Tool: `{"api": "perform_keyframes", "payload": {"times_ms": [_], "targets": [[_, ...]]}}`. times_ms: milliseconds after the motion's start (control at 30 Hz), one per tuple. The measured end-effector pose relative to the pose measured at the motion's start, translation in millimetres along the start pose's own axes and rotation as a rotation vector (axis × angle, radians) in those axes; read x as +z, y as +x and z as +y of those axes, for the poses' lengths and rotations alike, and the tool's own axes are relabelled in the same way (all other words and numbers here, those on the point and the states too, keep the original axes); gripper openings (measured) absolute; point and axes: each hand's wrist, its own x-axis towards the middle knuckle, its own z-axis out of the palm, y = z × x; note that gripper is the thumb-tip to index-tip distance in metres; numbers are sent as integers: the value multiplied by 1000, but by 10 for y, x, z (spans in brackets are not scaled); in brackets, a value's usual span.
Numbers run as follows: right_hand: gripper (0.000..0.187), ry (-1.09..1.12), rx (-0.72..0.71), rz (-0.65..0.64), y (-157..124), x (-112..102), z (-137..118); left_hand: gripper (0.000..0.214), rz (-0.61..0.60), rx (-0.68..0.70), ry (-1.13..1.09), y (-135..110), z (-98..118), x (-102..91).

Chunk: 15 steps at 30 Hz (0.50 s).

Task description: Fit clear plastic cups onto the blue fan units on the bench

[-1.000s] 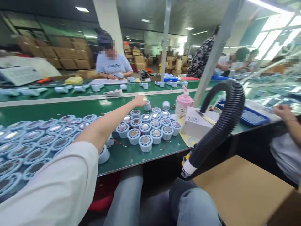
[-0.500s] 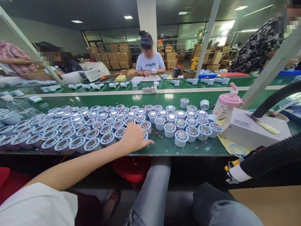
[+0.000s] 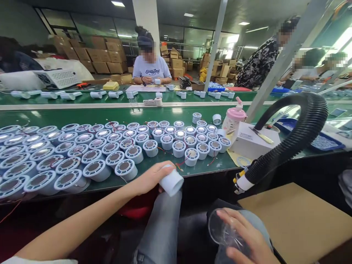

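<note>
My left hand [image 3: 152, 178] is closed around a pale blue-white round housing [image 3: 172, 182], held just off the near edge of the green bench [image 3: 154, 176] above my lap. My right hand [image 3: 247, 240] sits low over my right knee and grips a clear round plastic disc [image 3: 221, 231] by its rim. Several matching round housings [image 3: 110, 146] with red wires stand in rows on the bench in front of me.
A black ribbed hose [image 3: 291, 139] arcs down at the right, beside a white box [image 3: 251, 143] and a pink bottle [image 3: 233, 119]. A cardboard box [image 3: 294, 220] stands at my right. Other people work across the green conveyor [image 3: 82, 110].
My left hand has pulled back from the rows with one housing in its grip. My right hand has come into view holding the clear disc. The view has swung slightly left.
</note>
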Motion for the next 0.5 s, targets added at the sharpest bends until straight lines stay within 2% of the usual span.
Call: {"api": "perform_keyframes", "payload": {"times_ms": [67,133,200,233,300,367,433,500], "targets": [[50,-149,-84,60,168,127,-177,44,-229,-74,-195,64,0,250],[49,-279,-94,118,301,197,-286,39,-387,-121,-230,119,14,462],[48,-350,-51,145,366,218,-322,32,-468,-85,-119,151,61,563],[48,-358,-22,143,369,215,-317,28,-454,-18,-2,162,94,558],[50,-330,37,129,321,196,-276,24,-291,143,327,186,155,452],[50,-288,92,133,219,172,-201,28,-34,219,644,221,183,273],[49,-263,132,153,93,151,-98,34,166,164,890,266,167,111],[49,-249,138,176,-28,137,25,37,260,85,1067,314,125,22]]}}
